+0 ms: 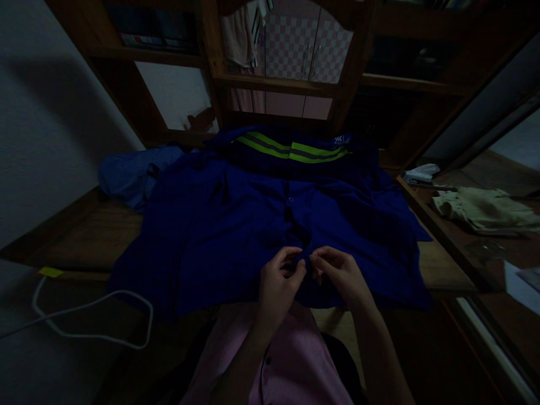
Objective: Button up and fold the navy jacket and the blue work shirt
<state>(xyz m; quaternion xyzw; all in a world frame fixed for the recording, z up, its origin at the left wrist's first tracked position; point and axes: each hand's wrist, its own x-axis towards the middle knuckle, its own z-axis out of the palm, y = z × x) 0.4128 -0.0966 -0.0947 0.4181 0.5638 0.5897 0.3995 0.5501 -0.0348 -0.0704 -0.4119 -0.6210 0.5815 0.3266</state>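
A dark blue work jacket [219, 225] lies spread over the wooden desk, its lower edge hanging past the front. Yellow-green reflective strips [270, 147] cross its far part, and one round button [291, 199] shows on the front placket. My left hand [282, 275] pinches the placket near the hem between thumb and fingers. Close beside it, my right hand [335, 270] is closed on the same edge of cloth. Between the hands the placket gapes in a dark fold. Whether a button sits under the fingertips is hidden.
A blue cloth bundle [135, 174] rests at the desk's left end. A white cable [105, 337] loops off the front left. Wooden shelving [278, 84] stands behind. To the right, folded pale cloth [485, 208] and papers [523, 287] lie on another surface.
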